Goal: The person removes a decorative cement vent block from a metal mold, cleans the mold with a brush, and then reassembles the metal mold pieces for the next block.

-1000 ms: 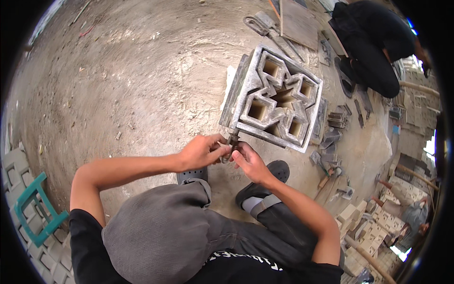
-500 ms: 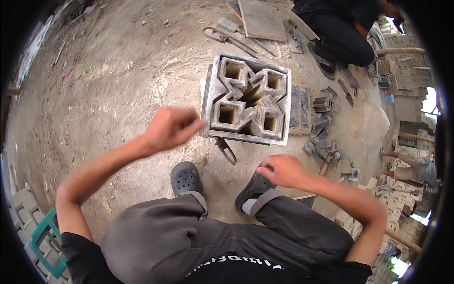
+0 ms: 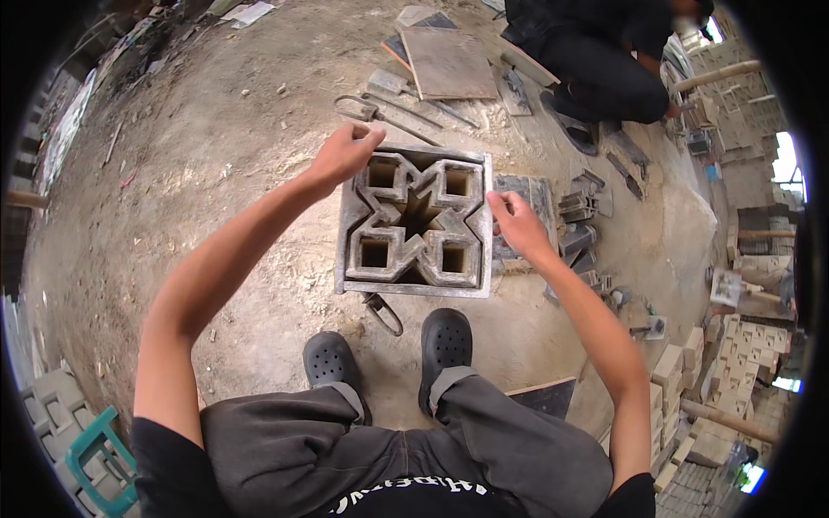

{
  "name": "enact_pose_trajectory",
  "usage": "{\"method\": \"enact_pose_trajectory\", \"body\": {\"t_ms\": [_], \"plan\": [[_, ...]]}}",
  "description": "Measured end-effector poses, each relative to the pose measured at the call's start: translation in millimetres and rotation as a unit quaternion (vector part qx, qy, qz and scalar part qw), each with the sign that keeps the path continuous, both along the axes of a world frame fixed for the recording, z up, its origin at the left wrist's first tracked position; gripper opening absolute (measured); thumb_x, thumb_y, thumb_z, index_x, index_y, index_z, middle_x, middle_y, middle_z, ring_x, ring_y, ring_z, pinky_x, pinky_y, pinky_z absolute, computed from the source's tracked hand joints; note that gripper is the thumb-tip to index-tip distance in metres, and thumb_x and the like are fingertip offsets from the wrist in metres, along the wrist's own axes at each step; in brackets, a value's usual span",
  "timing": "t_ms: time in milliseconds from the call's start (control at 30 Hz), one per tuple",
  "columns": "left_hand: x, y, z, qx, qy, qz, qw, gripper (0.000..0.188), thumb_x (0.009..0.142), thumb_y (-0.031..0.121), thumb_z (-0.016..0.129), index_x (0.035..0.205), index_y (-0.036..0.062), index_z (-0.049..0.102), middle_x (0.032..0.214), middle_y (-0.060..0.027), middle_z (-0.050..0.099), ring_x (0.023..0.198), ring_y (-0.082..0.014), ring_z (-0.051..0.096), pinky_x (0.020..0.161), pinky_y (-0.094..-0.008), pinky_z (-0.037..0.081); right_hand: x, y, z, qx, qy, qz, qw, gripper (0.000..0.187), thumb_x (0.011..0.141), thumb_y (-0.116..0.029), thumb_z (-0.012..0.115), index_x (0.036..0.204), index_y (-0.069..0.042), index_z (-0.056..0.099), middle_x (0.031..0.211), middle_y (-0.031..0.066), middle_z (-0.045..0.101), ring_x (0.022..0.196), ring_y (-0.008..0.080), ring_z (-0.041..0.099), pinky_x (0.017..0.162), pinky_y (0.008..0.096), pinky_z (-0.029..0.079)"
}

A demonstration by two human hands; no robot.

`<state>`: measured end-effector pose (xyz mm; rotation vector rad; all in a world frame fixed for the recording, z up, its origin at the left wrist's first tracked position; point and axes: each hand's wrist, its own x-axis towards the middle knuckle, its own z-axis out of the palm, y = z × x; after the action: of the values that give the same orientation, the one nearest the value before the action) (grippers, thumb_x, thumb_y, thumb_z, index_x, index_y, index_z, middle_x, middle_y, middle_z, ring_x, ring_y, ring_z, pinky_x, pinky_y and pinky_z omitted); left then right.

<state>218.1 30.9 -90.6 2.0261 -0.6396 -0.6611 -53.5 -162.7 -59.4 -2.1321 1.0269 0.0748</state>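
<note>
Surrounding the grey mould [image 3: 414, 289]: dusty floor [image 3: 250, 129], scattered tools [image 3: 386, 83], stacked blocks [image 3: 744, 354]

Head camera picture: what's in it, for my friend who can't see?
A square metal mould with a star-shaped centre stands on dusty ground, left hand at its far left corner, right hand at its right edge. Grey clogs are nearer; a crouching person is upper right.

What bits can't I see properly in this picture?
In the head view:
Square holes in the mould: bottoms lost in shadow.
Left hand: palm hidden by its own back.
Crouching person: top of the head cut off by the upper edge.
Pale blocks, far right: too small for detail.
</note>
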Motion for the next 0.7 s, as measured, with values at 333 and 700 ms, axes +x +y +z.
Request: {"method": "enact_pose_trajectory", "body": {"t_ms": [333, 700], "plan": [[-26, 14, -10, -0.066, -0.045, 0.054, 0.995, 0.06, 0.098, 0.041, 0.054, 0.136, -0.0042, 0.043, 0.129, -0.0255, 0.057, 0.118, -0.0323, 0.057, 0.103, -0.0373, 0.041, -16, 40, 4, 0.021, -0.072, 0.025, 0.997, 0.072, 0.09, -0.054, 0.061, 0.129, 0.005, 0.047, 0.092, 0.0223, 0.069, 0.089, 0.035, 0.068, 0.079, 0.0419, 0.051], [-118, 101, 79, 0.053, -0.082, 0.047, 0.994, 0.047, 0.092, 0.032, 0.067, 0.121, -0.0003, 0.048, 0.109, -0.0157, 0.056, 0.102, -0.0235, 0.055, 0.085, -0.0373, 0.047, 29, -34, -37, 0.191, -0.214, 0.0, 0.958, 0.077, 0.092, -0.064, 0.05, 0.136, -0.001, 0.048, 0.121, 0.0154, 0.059, 0.115, 0.0237, 0.054, 0.1, 0.0374, 0.041]]}}
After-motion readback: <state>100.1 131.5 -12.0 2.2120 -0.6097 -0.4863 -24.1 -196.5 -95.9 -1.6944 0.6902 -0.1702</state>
